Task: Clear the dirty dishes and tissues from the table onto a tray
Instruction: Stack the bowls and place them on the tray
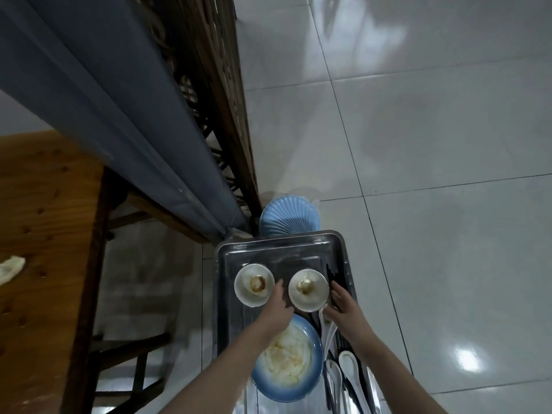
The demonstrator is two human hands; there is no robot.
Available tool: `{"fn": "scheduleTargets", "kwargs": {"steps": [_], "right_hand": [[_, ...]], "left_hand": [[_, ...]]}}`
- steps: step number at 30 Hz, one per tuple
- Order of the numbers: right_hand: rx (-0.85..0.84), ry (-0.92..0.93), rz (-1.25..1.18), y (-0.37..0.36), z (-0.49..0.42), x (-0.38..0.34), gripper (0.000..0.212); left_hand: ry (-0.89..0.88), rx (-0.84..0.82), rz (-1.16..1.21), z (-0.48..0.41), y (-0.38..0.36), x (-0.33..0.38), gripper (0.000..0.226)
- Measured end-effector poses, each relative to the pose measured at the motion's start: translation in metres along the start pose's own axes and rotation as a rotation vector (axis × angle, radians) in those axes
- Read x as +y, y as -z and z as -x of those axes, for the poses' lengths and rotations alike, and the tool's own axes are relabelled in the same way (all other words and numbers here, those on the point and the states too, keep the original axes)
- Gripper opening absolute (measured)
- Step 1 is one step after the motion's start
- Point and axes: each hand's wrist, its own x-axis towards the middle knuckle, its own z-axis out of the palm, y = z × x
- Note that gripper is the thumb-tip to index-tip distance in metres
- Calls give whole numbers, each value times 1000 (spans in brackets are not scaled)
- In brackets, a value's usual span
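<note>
A metal tray (227, 264) holds two small white bowls with brown sauce stains, the left bowl (254, 283) and the right bowl (309, 289). Nearer me on the tray is a blue plate (313, 339) piled with crumpled tissues (286, 360). My left hand (276, 306) lies between the two bowls, fingers fairly straight against the right bowl's left side. My right hand (340, 303) rests with extended fingers along that bowl's right side. White spoons (348, 363) and black chopsticks (334, 276) lie along the tray's right edge. One crumpled tissue (10, 268) lies on the wooden table (44, 204) at the far left.
A blue shell-patterned stool (288, 216) stands just beyond the tray. A grey curtain (104, 100) and a dark wooden lattice screen (215, 85) run diagonally on the left. Wooden chair frames (128, 351) stand between table and tray. Glossy tile floor (433, 174) spreads to the right.
</note>
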Motion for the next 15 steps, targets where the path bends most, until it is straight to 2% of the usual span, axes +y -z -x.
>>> {"fn": "scheduleTargets", "kwargs": {"steps": [9,15], "right_hand": [[25,82,-7,-9,67,-63,51],[23,148,76,-31,120,-127,50]], "left_hand": [[-76,96,33,97,33,34,63],[-139,189,132,172,62,70,61]]}}
